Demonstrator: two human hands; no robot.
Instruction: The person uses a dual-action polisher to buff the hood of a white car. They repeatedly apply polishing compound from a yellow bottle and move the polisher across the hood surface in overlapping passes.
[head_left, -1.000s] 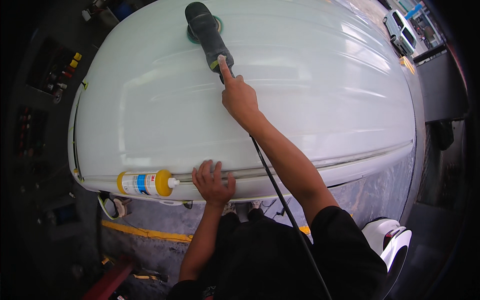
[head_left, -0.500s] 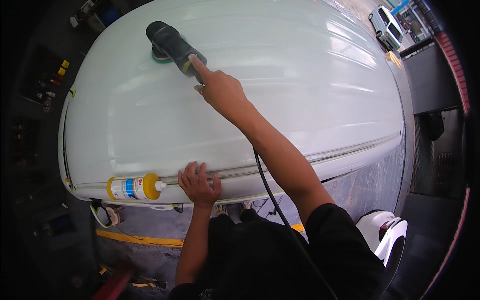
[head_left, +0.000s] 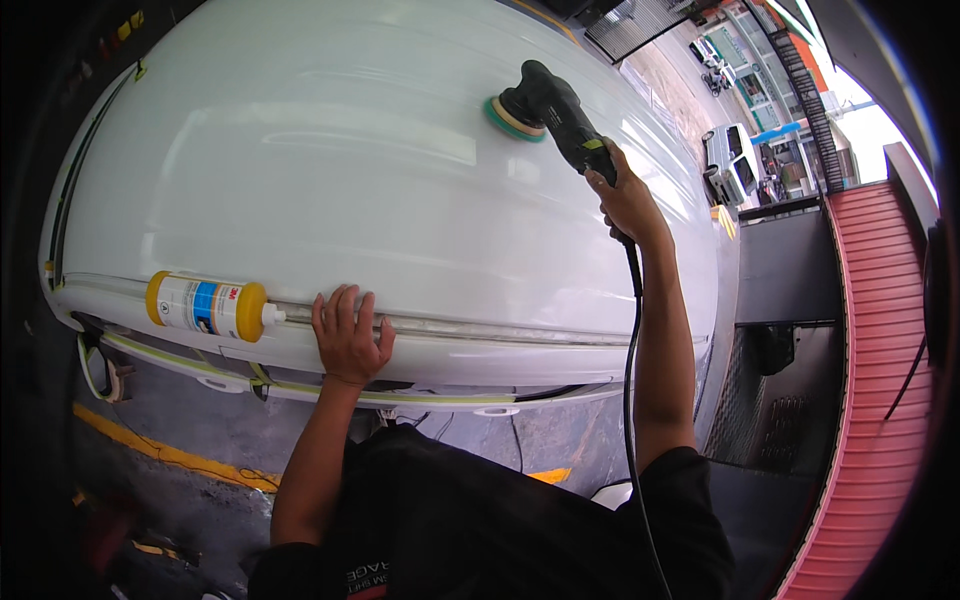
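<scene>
Gripping the rear end of a black polisher (head_left: 568, 115), the right hand (head_left: 630, 200) is wrapping its fingers around the handle, while the left hand (head_left: 350, 335) is holding nothing and is lying with its fingers spread on the roof's near edge.

From the left, a side mirror (head_left: 95, 365) is sticking out below the white roof (head_left: 330, 200), and a yellow line (head_left: 170, 450) is running across the grey floor (head_left: 225, 415). Next, a yellow and white bottle (head_left: 205, 303) is lying on its side along the roof edge, its nozzle pointing right toward the left hand, near the fingers but apart from them. Those fingers are crossing the long strip (head_left: 480, 328) that is running along the edge. Farther right and well up the roof, the polisher is standing at a slant, its round green-edged pad (head_left: 515, 122) appearing to be touching the surface. A black cord (head_left: 628, 380) is hanging from the handle beside the right forearm. Beyond the roof, a light-coloured car (head_left: 728, 165) is standing outside, and pinkish-red ribbed sheeting (head_left: 880, 380) is filling the far right.
</scene>
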